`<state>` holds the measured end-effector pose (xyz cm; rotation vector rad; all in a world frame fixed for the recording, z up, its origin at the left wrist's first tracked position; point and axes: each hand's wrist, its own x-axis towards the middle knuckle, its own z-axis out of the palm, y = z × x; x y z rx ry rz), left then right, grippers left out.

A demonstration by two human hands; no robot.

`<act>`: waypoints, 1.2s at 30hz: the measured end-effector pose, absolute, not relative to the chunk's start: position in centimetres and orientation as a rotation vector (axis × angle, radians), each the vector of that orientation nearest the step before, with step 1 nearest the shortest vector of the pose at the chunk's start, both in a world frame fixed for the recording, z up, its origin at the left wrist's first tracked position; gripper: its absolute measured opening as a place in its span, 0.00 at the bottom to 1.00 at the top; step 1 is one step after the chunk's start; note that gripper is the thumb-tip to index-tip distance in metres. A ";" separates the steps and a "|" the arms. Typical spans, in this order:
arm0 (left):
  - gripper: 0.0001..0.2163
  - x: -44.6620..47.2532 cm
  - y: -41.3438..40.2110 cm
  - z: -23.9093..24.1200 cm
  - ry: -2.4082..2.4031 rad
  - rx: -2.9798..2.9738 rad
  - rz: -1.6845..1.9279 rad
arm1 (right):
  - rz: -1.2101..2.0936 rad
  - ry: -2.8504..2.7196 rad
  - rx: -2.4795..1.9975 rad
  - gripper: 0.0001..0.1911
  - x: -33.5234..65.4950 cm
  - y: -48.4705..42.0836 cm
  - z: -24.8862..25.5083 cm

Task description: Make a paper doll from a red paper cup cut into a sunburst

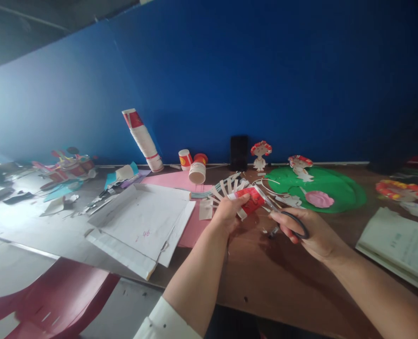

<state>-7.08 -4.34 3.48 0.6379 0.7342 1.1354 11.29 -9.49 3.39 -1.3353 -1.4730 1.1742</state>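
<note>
The left hand (230,213) holds a red-and-white cup (254,202) above the tabletop (251,278), its fingers pinching the red wall with the thumb laid on top. White strips (224,188) fan out from the cup, on the side away from the scissors (298,225). The right hand (309,230) has its fingers closed around the black handles, and the blades point at the cup's near edge; whether they are gripping the card there, I cannot tell. Small scraps (273,232) lie below the blades. Beyond the left hand is pink paper (166,179), partly covered by a white box (134,212) with its flaps out. A tall stack of cups (145,143) stands tilted near the blue wall (209,70), with a red-and-yellow cup (185,160) and a shorter stack (197,172) to its right. Farther right are a black block (238,153) and a paper figure (261,155), both upright. A green disc (352,190) carries a second figure (302,168) and a pink piece (320,198). An open book (396,247) lies at the right, and a red chair (60,296) stands at the lower left.
</note>
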 end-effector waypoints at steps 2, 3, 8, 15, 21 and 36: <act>0.09 -7.1 -4.1 3.2 0.724 0.612 1.105 | 1.174 -1.489 -1.336 0.27 11.4 -9.5 3.4; 0.08 -7.2 -4.0 3.1 0.720 0.595 1.092 | 1.185 -1.490 -1.334 0.27 11.5 -9.5 3.4; 0.02 -7.6 -3.2 2.5 0.664 0.514 1.114 | 1.319 -1.496 -1.308 0.21 11.8 -9.5 3.0; 0.05 -8.1 -2.9 2.5 0.678 0.482 1.062 | 1.405 -1.519 -1.277 0.21 12.5 -10.1 2.8; 0.04 -8.0 -3.2 3.0 0.751 0.390 1.078 | 1.432 -1.517 -1.267 0.22 12.8 -10.5 3.0; 0.03 -7.2 -3.8 3.1 0.695 0.496 1.066 | 1.425 -1.361 -1.252 0.24 12.0 -10.3 3.7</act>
